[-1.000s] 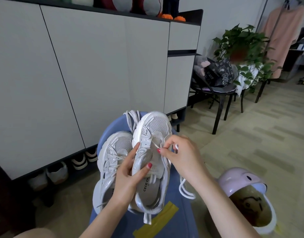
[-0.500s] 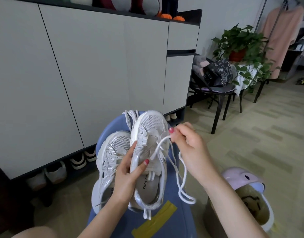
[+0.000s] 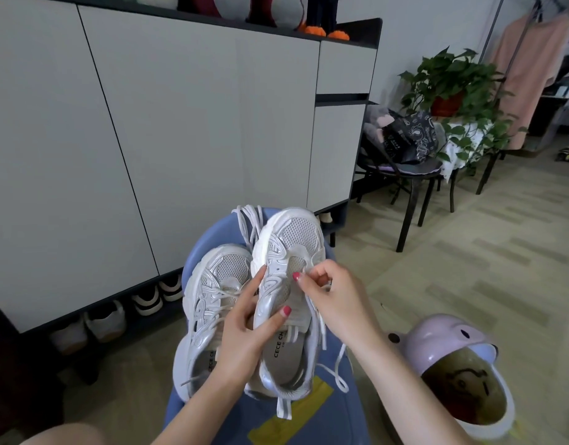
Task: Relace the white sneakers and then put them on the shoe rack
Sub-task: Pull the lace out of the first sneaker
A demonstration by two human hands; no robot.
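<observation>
A: While the left hand (image 3: 244,335) wraps round the right sneaker (image 3: 286,300), thumb laid over the tongue and fingers curled behind the side wall, that shoe sits tilted, toe pointing up and away.

B: And the right hand (image 3: 334,297)?

A: Closed to a pinch. Thumb and forefinger are nipped together on the white lace (image 3: 321,319) right at the eyelets, the other fingers folded in beside them. Slack lace runs down from that pinch along the shoe's right edge and loops out over the blue stool (image 3: 309,422).

B: Where's the other shoe?

A: The left sneaker (image 3: 212,303) lies just beside the held one, touching it, resting on the same blue stool. Its lace is threaded only loosely across the front. A second bundle of lace (image 3: 249,220) peeks out behind the two toes.

B: Is the lace tip actually through a hole?

A: Can't tell; the fingertips hide it.

B: And the rack?

A: The shoe rack (image 3: 122,319) is the low open shelf under the grey cabinet (image 3: 180,139) to the left, with other pairs already lined up in it, well apart from the white pair. A strip of yellow tape (image 3: 293,415) crosses the stool, and a pink lidded bin (image 3: 453,364) stands near the right forearm.
</observation>
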